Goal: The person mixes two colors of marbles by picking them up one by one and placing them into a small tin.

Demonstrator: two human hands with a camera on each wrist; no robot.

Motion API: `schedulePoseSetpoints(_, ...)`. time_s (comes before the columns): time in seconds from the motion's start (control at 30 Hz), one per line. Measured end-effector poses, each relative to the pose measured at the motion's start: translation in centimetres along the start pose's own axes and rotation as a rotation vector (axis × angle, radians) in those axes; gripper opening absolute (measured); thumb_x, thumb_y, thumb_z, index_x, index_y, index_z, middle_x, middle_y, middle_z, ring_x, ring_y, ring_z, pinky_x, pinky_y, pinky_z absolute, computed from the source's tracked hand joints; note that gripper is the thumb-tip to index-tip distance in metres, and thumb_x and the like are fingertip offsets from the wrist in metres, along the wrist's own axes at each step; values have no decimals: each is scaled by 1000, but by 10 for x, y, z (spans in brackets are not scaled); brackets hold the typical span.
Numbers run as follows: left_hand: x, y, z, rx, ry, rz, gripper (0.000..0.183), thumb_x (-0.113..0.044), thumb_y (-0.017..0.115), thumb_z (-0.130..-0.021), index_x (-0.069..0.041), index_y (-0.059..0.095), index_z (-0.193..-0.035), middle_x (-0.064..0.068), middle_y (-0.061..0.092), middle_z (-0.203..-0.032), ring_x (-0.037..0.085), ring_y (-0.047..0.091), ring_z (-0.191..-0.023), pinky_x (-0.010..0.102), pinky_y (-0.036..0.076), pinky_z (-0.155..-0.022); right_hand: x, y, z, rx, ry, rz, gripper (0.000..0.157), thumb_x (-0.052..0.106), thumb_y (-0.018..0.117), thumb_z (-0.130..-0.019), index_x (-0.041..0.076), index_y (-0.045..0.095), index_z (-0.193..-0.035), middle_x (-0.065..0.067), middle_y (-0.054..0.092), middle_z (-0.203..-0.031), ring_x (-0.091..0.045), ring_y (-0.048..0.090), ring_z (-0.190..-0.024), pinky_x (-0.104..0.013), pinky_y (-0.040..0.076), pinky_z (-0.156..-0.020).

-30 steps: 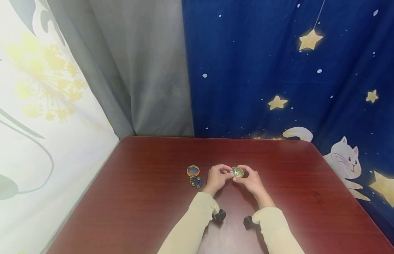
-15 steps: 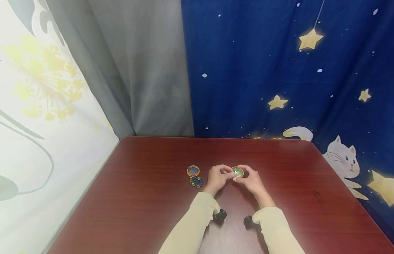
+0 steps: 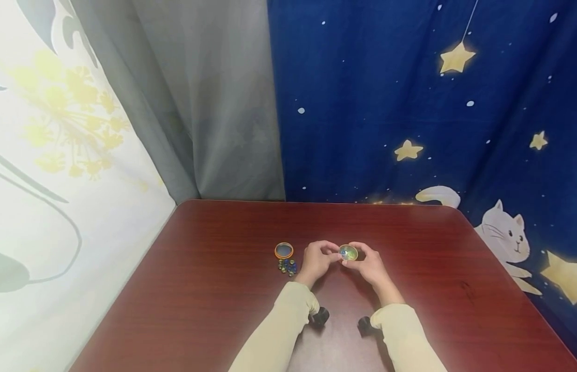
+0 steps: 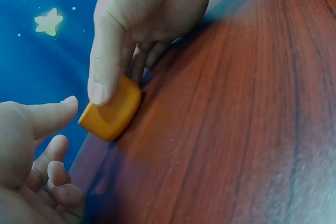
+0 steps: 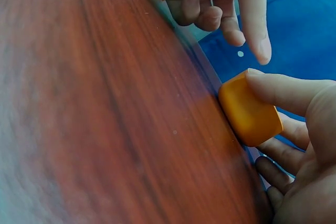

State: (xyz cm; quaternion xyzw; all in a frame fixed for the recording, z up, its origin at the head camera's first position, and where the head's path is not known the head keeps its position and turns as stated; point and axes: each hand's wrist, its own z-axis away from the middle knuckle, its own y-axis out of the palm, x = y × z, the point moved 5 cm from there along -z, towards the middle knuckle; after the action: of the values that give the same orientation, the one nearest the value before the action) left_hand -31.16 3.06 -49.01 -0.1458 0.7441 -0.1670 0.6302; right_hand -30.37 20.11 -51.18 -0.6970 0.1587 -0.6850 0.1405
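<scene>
Orange cup (image 4: 113, 116) is what we have between the hands. Largest behind it, we see a star-printed blue curtain (image 3: 344, 103) and a grey curtain (image 3: 228, 103), then the dark red table (image 3: 214, 305) with its wood grain. Two forearms in pale sleeves (image 3: 274, 328) come in from our near side.

Our right hand (image 3: 369, 264) is clamped on the cup, thumb on the near side and fingers round the far side. Our left hand (image 3: 315, 261) holds thumb and forefinger apart by the cup's left rim; we see nothing between them and cannot tell whether the tips touch it.

What matters most is that the left hand lies between the cup, on its right, and the loose pieces, on its left, and is the nearer hand to those pieces. The cup itself sits directly within the right grip, a little right of the table's middle. Being round, it shows us no long axis; its mouth faces up, its base close to the tabletop.

Left of both hands we find a shallow orange-rimmed dish (image 3: 284, 258), and just nearer us, small blue and yellowish beads (image 3: 287, 266). Inside the cup, tiny blue specks could be beads or glints.
</scene>
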Motion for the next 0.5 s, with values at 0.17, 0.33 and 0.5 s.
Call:
schedulePoseSetpoints(0.17, -2, -6, 1, 8, 24, -16, 14, -15, 84, -76, -15, 75, -87, -10, 61, -68, 6, 54, -65, 24, 44, -58, 0, 0, 0, 3, -2, 8, 59, 15, 85, -74, 5, 59, -126, -16, 62, -121, -32, 52, -113, -50, 35, -96)
schedulePoseSetpoints(0.33, -6, -12, 0, 21, 36, -32, 15, -16, 84, -76, -17, 75, -88, -9, 64, -72, 7, 57, -68, 25, 45, -61, 2, -1, -1, -7, -2, 21, 58, 15, 85, -73, 5, 60, -125, -17, 62, -121, -32, 51, -114, -51, 33, -97)
schedulePoseSetpoints(0.5, -10, -19, -1, 42, 35, -68, 15, -19, 83, -78, -20, 75, -89, -8, 61, -77, 8, 56, -72, 26, 46, -63, 3, -2, -1, -6, -6, 15, 58, 13, 85, -73, 5, 60, -125, -17, 63, -120, -32, 51, -114, -52, 32, -99)
